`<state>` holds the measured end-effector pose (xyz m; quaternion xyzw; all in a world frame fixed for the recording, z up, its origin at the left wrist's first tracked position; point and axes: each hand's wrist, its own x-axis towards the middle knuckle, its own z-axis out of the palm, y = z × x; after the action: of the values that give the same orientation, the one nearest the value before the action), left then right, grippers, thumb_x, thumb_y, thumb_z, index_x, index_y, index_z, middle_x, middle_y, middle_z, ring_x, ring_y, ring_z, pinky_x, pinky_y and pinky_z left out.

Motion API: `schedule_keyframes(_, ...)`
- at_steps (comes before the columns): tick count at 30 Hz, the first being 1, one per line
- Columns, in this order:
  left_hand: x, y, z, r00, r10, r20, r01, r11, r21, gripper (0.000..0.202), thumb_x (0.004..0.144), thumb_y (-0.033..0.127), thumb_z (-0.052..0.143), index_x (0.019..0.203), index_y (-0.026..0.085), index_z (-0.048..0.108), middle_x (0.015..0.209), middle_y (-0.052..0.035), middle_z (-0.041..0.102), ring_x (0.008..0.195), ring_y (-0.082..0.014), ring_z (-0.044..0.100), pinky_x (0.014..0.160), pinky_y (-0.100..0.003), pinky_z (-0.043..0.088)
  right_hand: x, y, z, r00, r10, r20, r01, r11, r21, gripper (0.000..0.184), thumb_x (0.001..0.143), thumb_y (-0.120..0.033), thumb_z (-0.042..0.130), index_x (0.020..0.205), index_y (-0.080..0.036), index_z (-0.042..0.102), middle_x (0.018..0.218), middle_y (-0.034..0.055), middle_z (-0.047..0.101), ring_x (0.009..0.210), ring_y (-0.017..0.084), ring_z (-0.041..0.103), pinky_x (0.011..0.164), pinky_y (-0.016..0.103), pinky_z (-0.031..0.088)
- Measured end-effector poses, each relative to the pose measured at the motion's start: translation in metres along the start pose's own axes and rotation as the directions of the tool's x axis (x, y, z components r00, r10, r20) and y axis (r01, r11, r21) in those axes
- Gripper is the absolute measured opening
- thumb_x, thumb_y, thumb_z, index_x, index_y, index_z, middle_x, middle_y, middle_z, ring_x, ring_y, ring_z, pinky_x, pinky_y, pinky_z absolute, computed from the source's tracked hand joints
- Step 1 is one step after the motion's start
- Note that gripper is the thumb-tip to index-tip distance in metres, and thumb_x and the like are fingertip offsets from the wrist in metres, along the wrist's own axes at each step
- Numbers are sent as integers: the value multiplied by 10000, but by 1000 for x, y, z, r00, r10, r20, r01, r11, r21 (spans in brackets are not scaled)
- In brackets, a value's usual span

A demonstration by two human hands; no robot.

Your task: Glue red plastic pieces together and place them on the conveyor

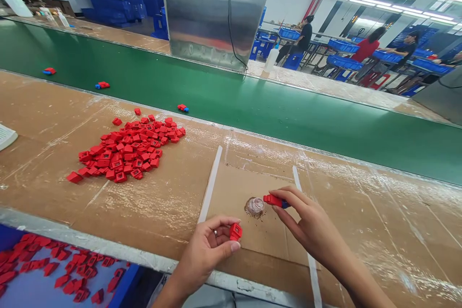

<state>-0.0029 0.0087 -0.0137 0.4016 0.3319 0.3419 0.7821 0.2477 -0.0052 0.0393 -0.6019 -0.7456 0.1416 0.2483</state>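
My left grip point(207, 244) pinches a hollow red plastic block point(236, 232) at its tip, my right grip point(305, 212) a red-and-blue plastic piece point(273, 200) likewise.

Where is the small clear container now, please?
In the head view, the small clear container sits low, just right of centre, on the cardboard sheet, immediately left of the red-and-blue piece in the right hand.

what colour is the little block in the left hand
The block is red, seen in the head view.
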Motion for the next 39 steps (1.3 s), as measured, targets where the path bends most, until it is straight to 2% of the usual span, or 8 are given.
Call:
schedule_keyframes(4, -1, -1, 0, 1000, -2, -8, 2, 1000, -12, 347, 751, 259, 797, 1082, 193, 719, 899, -23, 678, 846, -126, 596, 808, -229, 470, -1, -9, -5, 999, 16, -52, -13, 999, 47, 196, 1001, -341, 470, 1134, -247, 579, 1089, 85, 645, 946, 243, 641, 786, 370, 531)
schedule_keyframes(7, -2, 0, 0, 1000, 8, -4, -8, 1000, -1, 338, 760, 254, 791, 1086, 200, 720, 920, -22, 680, 857, -127, 601, 816, -230, 471, -9, -23, -1, 991, 63, -120, -48, 991, 123, 195, 989, -348, 507, 1145, -259, 584, 1041, 72, 668, 874, 232, 646, 750, 348, 536)
schedule_keyframes(11, -2, 1, 1, 1000, -6, -16, 6, 1000, 11, 362, 753, 260, 796, 1094, 195, 695, 922, -31, 699, 860, -144, 616, 808, -245, 477, -26, -45, 23, 986, 118, -116, -78, 950, 301, 210, 968, -337, 553, 1164, -282, 606, 1029, 46, 705, 880, 223, 669, 767, 319, 564)
schedule_keyframes(15, -1, 1, 2, 1000, 0, 20, 0, 1000, 9, 332, 768, 261, 785, 1070, 185, 671, 950, -49, 721, 893, -160, 639, 831, -262, 477, -36, -57, 50, 975, 204, -87, -148, 894, 424, 254, 961, -365, 559, 1170, -238, 629, 1059, 88, 720, 900, 239, 691, 783, 331, 587)
schedule_keyframes(20, -1, 2, 2, 999, 1, 53, 0, 1000, -16, 309, 786, 249, 770, 1065, 178, 661, 963, -59, 733, 908, -173, 657, 873, -304, 499, -39, -59, 61, 968, 245, -55, -186, 845, 501, 281, 961, -375, 560, 1179, -213, 634, 1062, 98, 724, 904, 239, 703, 775, 321, 595)
schedule_keyframes(27, -4, 1, 4, 999, -4, 54, 5, 1000, -29, 304, 785, 229, 773, 1064, 176, 666, 963, -52, 745, 926, -170, 669, 880, -290, 514, -40, -60, 60, 973, 221, -62, -166, 862, 479, 249, 960, -353, 566, 1160, -225, 640, 1037, 74, 729, 874, 217, 700, 755, 285, 580)
schedule_keyframes(33, -2, 2, 6, 1000, 21, 12, -21, 1000, -8, 273, 779, 217, 770, 1039, 176, 697, 915, -35, 719, 898, -165, 660, 854, -275, 514, -40, -60, 61, 979, 173, -105, -113, 898, 426, 205, 968, -319, 565, 1128, -221, 647, 974, 49, 727, 798, 179, 685, 698, 226, 561)
schedule_keyframes(39, -3, 2, 6, 994, 110, -7, -107, 978, 177, 158, 808, 220, 726, 952, 159, 740, 847, -14, 588, 796, -144, 570, 727, -252, 475, -44, -57, 71, 985, 84, -154, -22, 929, 369, 182, 990, -253, 544, 1148, -230, 633, 991, 42, 707, 899, 170, 685, 789, 204, 545)
